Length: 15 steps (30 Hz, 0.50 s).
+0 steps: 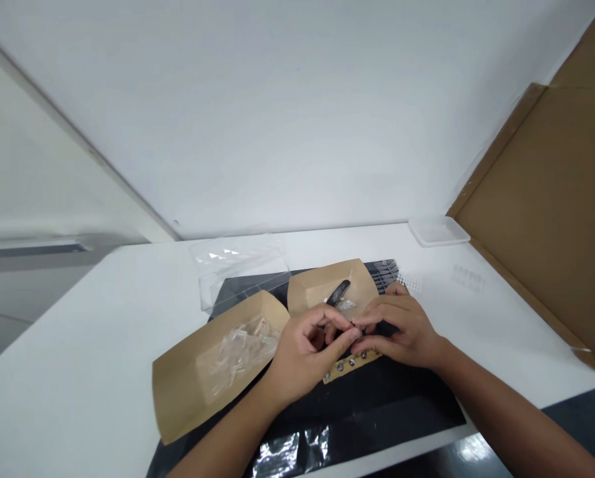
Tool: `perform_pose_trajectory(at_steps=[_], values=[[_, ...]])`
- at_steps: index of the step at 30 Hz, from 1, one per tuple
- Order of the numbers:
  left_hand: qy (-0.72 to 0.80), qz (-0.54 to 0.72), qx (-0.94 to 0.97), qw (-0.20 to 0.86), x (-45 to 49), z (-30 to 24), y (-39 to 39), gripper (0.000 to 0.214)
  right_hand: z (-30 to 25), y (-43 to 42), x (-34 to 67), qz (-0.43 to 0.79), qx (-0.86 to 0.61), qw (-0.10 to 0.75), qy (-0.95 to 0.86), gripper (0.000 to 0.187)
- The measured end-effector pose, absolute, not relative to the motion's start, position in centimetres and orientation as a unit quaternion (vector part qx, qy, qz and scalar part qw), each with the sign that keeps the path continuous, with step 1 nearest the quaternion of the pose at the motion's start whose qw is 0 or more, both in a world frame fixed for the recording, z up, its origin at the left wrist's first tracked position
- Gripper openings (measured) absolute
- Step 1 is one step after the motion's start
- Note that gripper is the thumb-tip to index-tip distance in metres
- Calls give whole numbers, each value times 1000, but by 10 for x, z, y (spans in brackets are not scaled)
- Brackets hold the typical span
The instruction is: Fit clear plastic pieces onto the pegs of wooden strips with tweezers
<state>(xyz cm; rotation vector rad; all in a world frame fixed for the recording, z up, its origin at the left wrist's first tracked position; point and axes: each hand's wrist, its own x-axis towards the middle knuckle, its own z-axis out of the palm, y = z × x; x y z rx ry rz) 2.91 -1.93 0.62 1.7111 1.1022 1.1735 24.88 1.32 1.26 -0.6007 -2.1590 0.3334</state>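
Observation:
My left hand and my right hand meet above a black sheet, their fingertips pinching a small dark part with a red mark. Its exact shape is hidden by my fingers. Just below my hands lies a tan strip set with a row of metal studs. Beyond my fingers, a kraft paper tray holds a black-handled tool and some small clear pieces. Left of my left hand, a second kraft tray holds a heap of clear plastic pieces.
A clear plastic box stands behind the trays. A white plastic tray sits at the back right, near sheets of small clear dots. A flattened cardboard sheet leans at the right, and the white table's edge runs along the front.

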Motion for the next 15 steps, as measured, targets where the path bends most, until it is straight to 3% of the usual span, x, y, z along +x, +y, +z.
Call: perform_pose_trajectory(at_steps=[5,11,15], values=[[447,469,741,177,23,13,-17,13,6,13,248,142,-244,371,-885,32],[472,505,719,68,23,15,-17,12,-10,7,236,125,-230,271,-926,40],[468,508,721,45,24,16,-18,9,-15,6,231,113,-220,251,-936,44]])
